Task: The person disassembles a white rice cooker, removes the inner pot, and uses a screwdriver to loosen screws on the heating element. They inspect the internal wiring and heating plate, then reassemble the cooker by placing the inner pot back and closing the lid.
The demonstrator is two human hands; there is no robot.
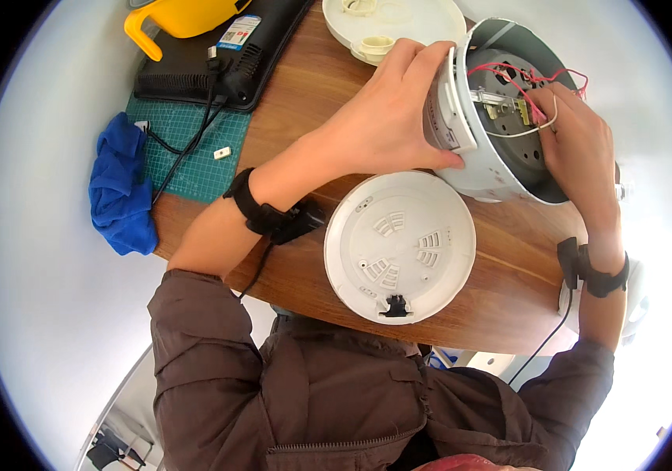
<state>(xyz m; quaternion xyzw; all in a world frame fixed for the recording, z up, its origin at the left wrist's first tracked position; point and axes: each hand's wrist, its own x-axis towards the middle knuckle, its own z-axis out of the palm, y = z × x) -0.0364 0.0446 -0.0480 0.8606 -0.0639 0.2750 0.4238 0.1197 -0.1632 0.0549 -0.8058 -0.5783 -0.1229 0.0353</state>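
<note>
A white rice cooker body (487, 169) lies tipped on its side on the table, its open underside showing a grey metal inside with pink, red and white wires (502, 69). My left hand (383, 118) is wrapped round the body's left side, thumb below and fingers above, near its handle. Inside the opening, my right hand (575, 141) has its fingers closed by a metal switch bracket (501, 100) and the wires; exactly what they pinch is hidden. Below the body, a round white base cover (400, 243) with vent slots and a black socket lies flat.
A round white lid (422, 20) lies at the back. On the left are a yellow container (186, 17), a black device (253, 59) with cables, a green cutting mat (183, 129), a small white block (222, 153) and a blue cloth (121, 192). The wooden table's (501, 314) front edge is close.
</note>
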